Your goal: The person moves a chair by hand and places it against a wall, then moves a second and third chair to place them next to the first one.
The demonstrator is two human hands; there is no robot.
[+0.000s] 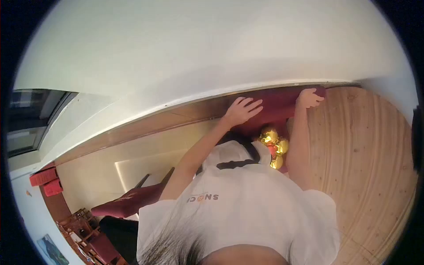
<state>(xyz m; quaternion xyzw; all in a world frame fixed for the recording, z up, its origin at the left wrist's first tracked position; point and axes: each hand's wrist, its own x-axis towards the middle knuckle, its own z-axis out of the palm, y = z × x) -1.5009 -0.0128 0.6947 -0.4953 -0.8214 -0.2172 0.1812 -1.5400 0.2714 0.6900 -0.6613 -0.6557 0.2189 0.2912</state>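
A dark red padded seat lies against the foot of the wall, in front of my body. My left hand rests over its left part with the fingers spread. At its far right end my right hand is closed around the padded corner. Between my arms, shiny gold foil-wrapped balls with a bit of red among them show beside my white shirt. My body hides the near side of the seat.
A round wooden tabletop stands close on my right. The pale wall rises just ahead. On my left are another dark red chair, red boxes, stacked wooden chairs and a window.
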